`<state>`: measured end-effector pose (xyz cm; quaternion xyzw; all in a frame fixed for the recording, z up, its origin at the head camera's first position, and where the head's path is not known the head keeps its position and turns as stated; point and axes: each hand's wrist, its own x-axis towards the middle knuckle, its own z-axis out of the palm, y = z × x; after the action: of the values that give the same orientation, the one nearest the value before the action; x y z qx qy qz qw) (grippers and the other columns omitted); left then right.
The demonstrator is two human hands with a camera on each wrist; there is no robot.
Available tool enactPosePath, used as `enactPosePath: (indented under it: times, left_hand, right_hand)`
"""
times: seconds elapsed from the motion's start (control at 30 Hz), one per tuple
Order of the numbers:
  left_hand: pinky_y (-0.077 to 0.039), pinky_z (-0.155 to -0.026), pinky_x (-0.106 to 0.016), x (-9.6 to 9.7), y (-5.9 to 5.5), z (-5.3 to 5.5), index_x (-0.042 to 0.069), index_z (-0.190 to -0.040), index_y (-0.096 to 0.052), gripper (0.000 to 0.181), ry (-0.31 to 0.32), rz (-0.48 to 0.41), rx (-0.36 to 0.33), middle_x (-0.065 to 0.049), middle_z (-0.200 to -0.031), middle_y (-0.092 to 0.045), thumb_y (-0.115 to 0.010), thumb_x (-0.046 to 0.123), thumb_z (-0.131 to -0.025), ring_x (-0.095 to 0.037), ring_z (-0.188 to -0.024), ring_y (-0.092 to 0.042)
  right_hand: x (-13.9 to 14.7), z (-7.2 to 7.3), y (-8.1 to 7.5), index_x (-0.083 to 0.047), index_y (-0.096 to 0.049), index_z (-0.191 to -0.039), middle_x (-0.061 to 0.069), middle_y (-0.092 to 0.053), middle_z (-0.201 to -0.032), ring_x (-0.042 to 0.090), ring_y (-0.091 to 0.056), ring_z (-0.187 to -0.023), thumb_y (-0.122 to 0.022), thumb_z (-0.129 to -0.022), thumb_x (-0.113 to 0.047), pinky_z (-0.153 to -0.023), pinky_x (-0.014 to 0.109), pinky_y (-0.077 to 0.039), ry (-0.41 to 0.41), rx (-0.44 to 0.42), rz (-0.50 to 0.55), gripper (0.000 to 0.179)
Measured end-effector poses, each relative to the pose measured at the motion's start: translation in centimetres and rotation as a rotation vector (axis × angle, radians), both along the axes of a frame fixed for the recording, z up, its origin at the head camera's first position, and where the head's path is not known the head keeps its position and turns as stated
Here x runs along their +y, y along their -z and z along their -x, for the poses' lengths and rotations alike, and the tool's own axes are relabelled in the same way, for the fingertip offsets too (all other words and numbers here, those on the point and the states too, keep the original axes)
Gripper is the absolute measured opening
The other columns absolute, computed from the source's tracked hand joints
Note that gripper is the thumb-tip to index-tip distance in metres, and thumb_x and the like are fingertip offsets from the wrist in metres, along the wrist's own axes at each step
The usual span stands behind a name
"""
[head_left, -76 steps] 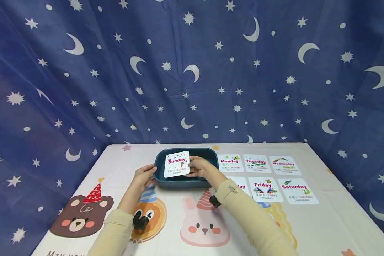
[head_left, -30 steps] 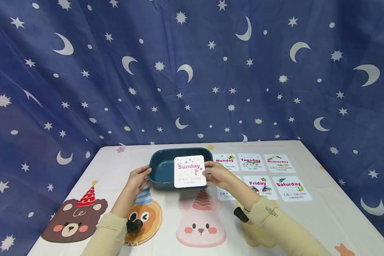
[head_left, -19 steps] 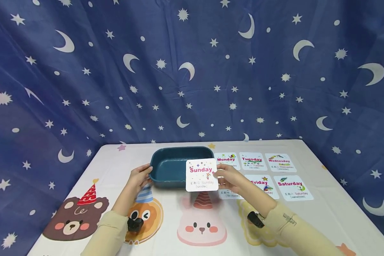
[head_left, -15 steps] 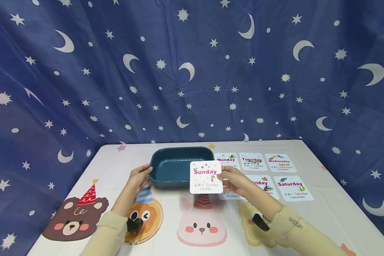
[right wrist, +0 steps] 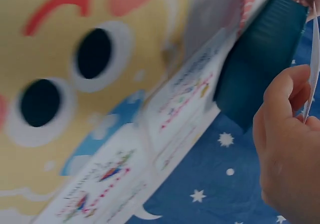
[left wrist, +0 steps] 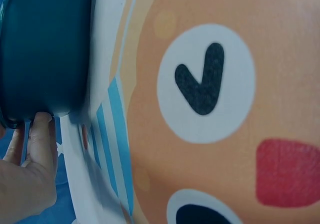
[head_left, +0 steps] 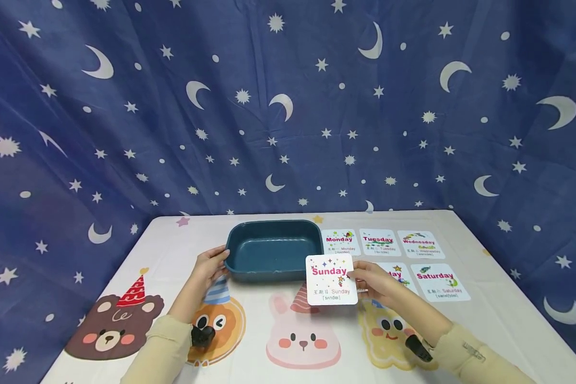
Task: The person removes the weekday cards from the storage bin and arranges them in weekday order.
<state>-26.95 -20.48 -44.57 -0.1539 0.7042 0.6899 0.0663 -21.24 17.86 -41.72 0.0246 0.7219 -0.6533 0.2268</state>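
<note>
A white flash card reading "Sunday" (head_left: 331, 285) hangs in the air in front of the box's right front corner, its printed face toward me. My right hand (head_left: 376, 282) pinches the card by its right edge. In the right wrist view the card shows almost edge-on between thumb and fingers of the right hand (right wrist: 285, 154). A dark teal plastic box (head_left: 276, 276) stands at the back middle of the table. My left hand (head_left: 211, 266) grips the box's left end; in the left wrist view its fingertips press the wall of the box (left wrist: 45, 48).
Right of the box lie two rows of cards: Monday (head_left: 341, 242), Tuesday (head_left: 380, 243) and Wednesday (head_left: 420, 245) behind, Friday (head_left: 403, 276) and Saturday (head_left: 440, 282) in front. A front-row card is mostly hidden behind the right hand. A blue star-patterned curtain (head_left: 317, 149) borders the table.
The right hand has carried the Sunday card out of the box, rightward and toward me past its front wall. The left hand has stayed at the box's left end.
</note>
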Motion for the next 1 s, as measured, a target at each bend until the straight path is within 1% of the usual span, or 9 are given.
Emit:
enactPosePath:
  times: [0.07,0.23,0.33,0.43,0.57,0.7,0.87,1.0]
  left_hand:
    - [-0.053,-0.064,-0.019,0.0,0.0,0.1,-0.004,-0.138,-0.041,0.049,0.000,-0.003,0.001,-0.006,-0.104,-0.061,-0.055,0.014,-0.095,-0.004,-0.073,-0.058]
    - [-0.053,-0.064,-0.019,0.0,0.0,0.1,-0.004,-0.139,-0.040,0.049,0.003,0.010,-0.012,-0.021,-0.127,-0.052,-0.054,0.014,-0.096,-0.007,-0.080,-0.058]
    - [-0.053,-0.064,-0.018,0.0,-0.1,0.0,-0.003,-0.139,-0.041,0.048,-0.002,0.021,-0.018,-0.023,-0.133,-0.049,-0.054,0.015,-0.096,-0.009,-0.083,-0.059]
    - [-0.053,-0.064,-0.018,0.1,-0.2,0.0,-0.003,-0.139,-0.041,0.048,-0.004,0.020,-0.022,-0.023,-0.131,-0.050,-0.054,0.014,-0.096,-0.009,-0.082,-0.059]
    - [-0.053,-0.064,-0.019,0.1,-0.3,0.0,-0.003,-0.138,-0.042,0.047,-0.008,0.017,-0.021,-0.021,-0.126,-0.053,-0.054,0.013,-0.096,-0.008,-0.079,-0.058]
    - [-0.053,-0.065,-0.020,0.1,-0.3,0.0,-0.002,-0.138,-0.042,0.047,-0.013,0.022,-0.026,-0.020,-0.126,-0.053,-0.055,0.014,-0.095,-0.008,-0.080,-0.058]
    - [-0.054,-0.067,-0.020,0.1,-0.2,0.0,-0.001,-0.138,-0.043,0.048,-0.015,0.028,-0.034,-0.021,-0.130,-0.051,-0.055,0.015,-0.095,-0.007,-0.079,-0.058]
    - [-0.054,-0.067,-0.020,0.0,-0.1,0.1,-0.001,-0.139,-0.041,0.049,-0.007,0.026,-0.030,-0.022,-0.133,-0.049,-0.055,0.016,-0.095,-0.006,-0.079,-0.058]
  right_hand:
    - [0.6,-0.2,0.4,0.002,-0.048,-0.109,-0.002,-0.062,-0.081,0.008,-0.058,-0.070,-0.049,-0.093,-0.010,-0.064,0.024,-0.054,-0.018,-0.006,0.007,0.021]
    - [1.7,-0.8,1.3,-0.003,-0.050,-0.101,-0.003,-0.061,-0.079,0.008,-0.055,-0.070,-0.051,-0.091,-0.010,-0.063,0.022,-0.053,-0.036,-0.025,0.008,0.011]
    - [2.3,-1.2,1.7,-0.003,-0.052,-0.099,-0.002,-0.061,-0.079,0.009,-0.053,-0.070,-0.052,-0.091,-0.010,-0.062,0.021,-0.053,-0.035,-0.032,-0.013,0.010]
    - [2.8,-1.7,2.0,0.000,-0.051,-0.101,-0.001,-0.061,-0.082,0.010,-0.054,-0.072,-0.052,-0.091,-0.010,-0.064,0.023,-0.054,-0.038,-0.042,-0.030,0.013]
    - [3.5,-2.2,2.3,0.005,-0.048,-0.106,0.002,-0.063,-0.086,0.011,-0.060,-0.074,-0.050,-0.093,-0.008,-0.068,0.025,-0.057,-0.047,-0.055,-0.030,0.018]
    - [4.1,-2.5,2.8,0.006,-0.048,-0.108,0.003,-0.064,-0.085,0.011,-0.063,-0.072,-0.049,-0.093,-0.008,-0.069,0.025,-0.057,-0.070,-0.051,-0.028,0.020]
    - [4.6,-2.8,3.7,0.006,-0.044,-0.111,0.001,-0.066,-0.081,0.010,-0.063,-0.067,-0.052,-0.092,-0.009,-0.065,0.024,-0.056,-0.083,-0.028,-0.055,0.026]
    - [4.7,-2.9,4.0,0.006,-0.037,-0.119,0.000,-0.067,-0.079,0.010,-0.062,-0.063,-0.054,-0.090,-0.005,-0.061,0.023,-0.053,-0.071,0.013,-0.096,0.035]
